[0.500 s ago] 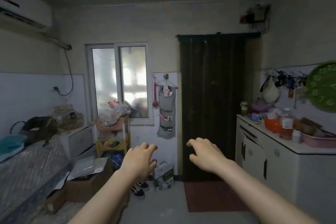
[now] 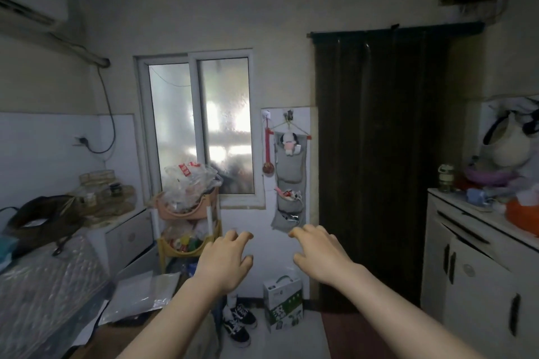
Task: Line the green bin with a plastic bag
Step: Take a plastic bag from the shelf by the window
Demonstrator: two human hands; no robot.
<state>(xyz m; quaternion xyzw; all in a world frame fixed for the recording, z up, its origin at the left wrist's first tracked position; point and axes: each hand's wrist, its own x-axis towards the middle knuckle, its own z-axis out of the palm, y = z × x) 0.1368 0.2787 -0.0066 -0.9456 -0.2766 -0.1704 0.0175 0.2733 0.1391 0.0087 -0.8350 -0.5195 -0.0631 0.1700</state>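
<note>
Your left hand [image 2: 226, 259] and right hand [image 2: 319, 255] reach forward side by side, palms down, fingers loosely curled and spread, grasping nothing. The green bin and the bag are not to be seen in this view. At 11 o'clock stands a tiered rack [image 2: 186, 230] heaped with plastic bags under the window [image 2: 198, 125]; at 1 o'clock hangs a dark curtain [image 2: 379, 154].

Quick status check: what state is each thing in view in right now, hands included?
Left hand: open, empty, fingers spread.
Right hand: open, empty, fingers curled.
Window: shut.
Door curtain: drawn closed.
Cabinet doors: shut.
Plastic bags: heaped on the rack, untouched.
Carton: upright on the floor.
Green bin: not in view.
</note>
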